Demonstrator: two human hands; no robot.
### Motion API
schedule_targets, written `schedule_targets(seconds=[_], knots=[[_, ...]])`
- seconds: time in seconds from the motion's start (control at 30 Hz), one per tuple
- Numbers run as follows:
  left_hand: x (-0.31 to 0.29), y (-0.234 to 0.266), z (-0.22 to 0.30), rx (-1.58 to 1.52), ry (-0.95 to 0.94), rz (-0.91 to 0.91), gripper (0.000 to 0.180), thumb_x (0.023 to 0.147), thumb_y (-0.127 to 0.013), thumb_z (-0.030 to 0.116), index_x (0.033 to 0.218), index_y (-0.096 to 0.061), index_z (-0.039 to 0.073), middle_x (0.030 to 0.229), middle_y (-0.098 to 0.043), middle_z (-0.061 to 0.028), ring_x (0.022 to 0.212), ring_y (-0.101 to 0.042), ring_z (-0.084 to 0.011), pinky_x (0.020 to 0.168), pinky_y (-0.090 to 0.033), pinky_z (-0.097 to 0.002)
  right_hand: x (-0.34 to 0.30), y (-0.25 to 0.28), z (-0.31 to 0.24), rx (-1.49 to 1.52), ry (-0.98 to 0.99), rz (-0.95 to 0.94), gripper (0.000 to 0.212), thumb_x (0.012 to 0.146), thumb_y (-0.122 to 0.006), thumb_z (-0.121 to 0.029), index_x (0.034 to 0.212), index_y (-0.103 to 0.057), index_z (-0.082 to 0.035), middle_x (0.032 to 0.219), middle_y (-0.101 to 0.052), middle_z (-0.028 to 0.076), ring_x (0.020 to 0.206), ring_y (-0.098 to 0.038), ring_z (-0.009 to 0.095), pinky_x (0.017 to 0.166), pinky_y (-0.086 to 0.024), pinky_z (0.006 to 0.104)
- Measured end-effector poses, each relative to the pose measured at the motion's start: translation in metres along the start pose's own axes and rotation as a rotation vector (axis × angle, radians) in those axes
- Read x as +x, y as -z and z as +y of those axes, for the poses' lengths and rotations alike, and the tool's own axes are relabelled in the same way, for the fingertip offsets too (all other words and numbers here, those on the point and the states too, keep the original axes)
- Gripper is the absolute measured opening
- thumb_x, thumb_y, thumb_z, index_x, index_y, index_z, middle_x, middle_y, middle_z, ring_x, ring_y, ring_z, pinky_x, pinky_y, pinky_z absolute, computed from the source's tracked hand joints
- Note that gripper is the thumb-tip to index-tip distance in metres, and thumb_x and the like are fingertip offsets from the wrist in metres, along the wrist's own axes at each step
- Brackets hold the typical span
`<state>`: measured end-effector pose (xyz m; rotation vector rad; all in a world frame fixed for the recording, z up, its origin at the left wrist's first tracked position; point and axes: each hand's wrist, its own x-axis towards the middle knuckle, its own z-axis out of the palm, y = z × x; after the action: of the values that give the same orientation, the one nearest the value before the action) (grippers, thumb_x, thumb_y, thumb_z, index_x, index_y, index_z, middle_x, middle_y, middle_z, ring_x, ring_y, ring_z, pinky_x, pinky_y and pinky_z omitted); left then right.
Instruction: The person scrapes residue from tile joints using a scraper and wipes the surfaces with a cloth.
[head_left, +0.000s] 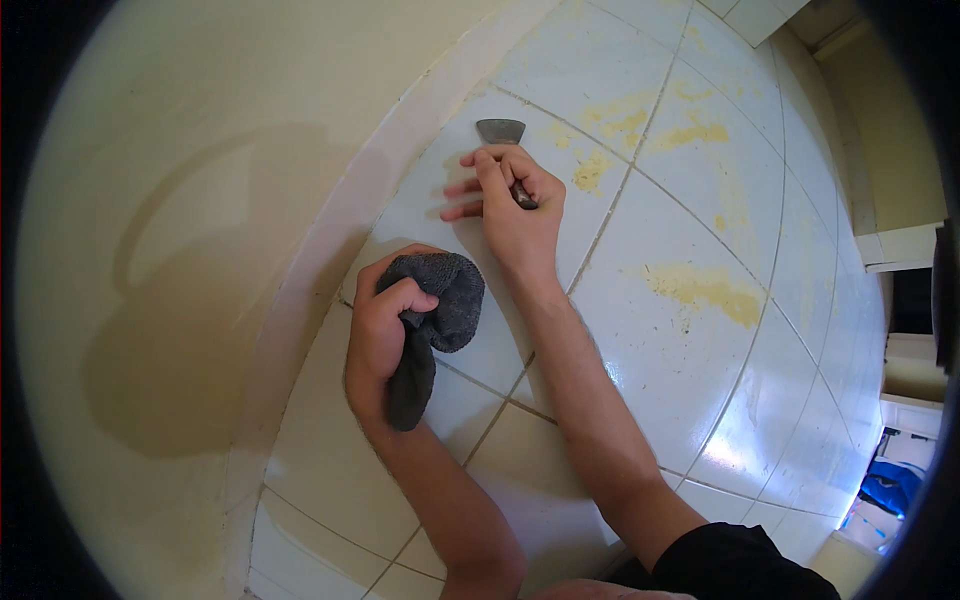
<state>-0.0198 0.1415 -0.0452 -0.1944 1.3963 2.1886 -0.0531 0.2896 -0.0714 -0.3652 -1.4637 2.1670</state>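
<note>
A dark grey cloth (455, 300) is bunched up in my left hand (375, 325), with the thumb pressed over it and one end hanging down. Farther off, my right hand (522, 215) grips a scraper (501, 130) by its handle. The scraper's flat metal blade points away from me, and I cannot tell if it touches the tile. Yellow residue (592, 170) marks the white tiled floor (640, 390) just right of the blade. A larger yellow patch (705, 295) lies to the right of my right forearm.
A cream wall (180, 300) with a pale skirting strip (335, 225) runs along the left, carrying shadows. More yellow smears (692, 132) spread over the far tiles. At the right rim are white cabinet edges (895, 245) and a blue thing (890, 487) too small to make out.
</note>
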Motion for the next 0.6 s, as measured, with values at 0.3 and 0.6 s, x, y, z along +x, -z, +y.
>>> schedule_targets(seconds=[0.3,0.6], knots=[[0.001,-0.002,0.000,0.013,-0.011,0.036,0.040,0.063,-0.052,0.005,0.099,-0.064,-0.009,0.083,-0.065,-0.0125,0.073,-0.062,-0.0214,0.067,-0.051,-0.0304,0.002,-0.009,-0.001,0.109,0.103,0.113,0.042,0.097,-0.057,-0.006,0.060,-0.038,-0.005,0.058,-0.049,0.004,0.036,-0.052,0.012,0.029,-0.035,0.0279],[-0.001,-0.003,0.003,0.016,-0.012,0.008,0.040,0.063,-0.052,0.006,0.098,-0.065,-0.009,0.084,-0.066,-0.0125,0.074,-0.063,-0.0207,0.069,-0.051,-0.0301,0.003,-0.004,-0.005,0.066,-0.012,0.059,0.042,0.098,-0.057,-0.010,0.059,-0.041,-0.005,0.057,-0.049,0.004,0.036,-0.048,0.010,0.028,-0.033,0.0279]])
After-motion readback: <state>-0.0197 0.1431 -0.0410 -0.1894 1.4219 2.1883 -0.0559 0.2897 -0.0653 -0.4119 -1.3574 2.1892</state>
